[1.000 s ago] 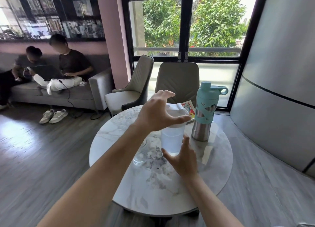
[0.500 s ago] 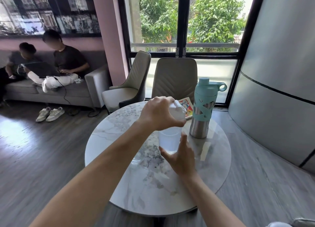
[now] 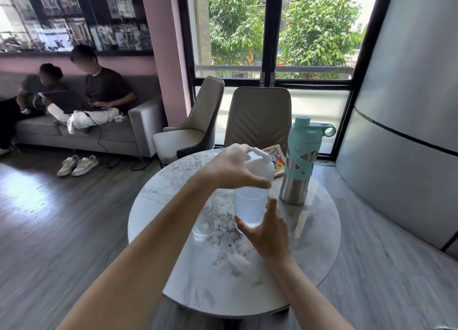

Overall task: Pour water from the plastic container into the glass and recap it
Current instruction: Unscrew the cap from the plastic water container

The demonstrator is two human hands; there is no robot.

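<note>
A translucent plastic container with water stands upright on the round marble table. Its white cap sits on top, and my left hand is closed over that cap from above. My right hand wraps the container's lower body from the near right side. A clear glass stands on the table just left of the container, partly hidden behind my left forearm.
A teal and steel bottle stands right of the container, with a colourful booklet behind it. Two beige chairs sit at the table's far side. Two people sit on a grey sofa at the left.
My left hand came down from an open hover onto the cap and closed on it. My right hand stayed on the container's lower body.
</note>
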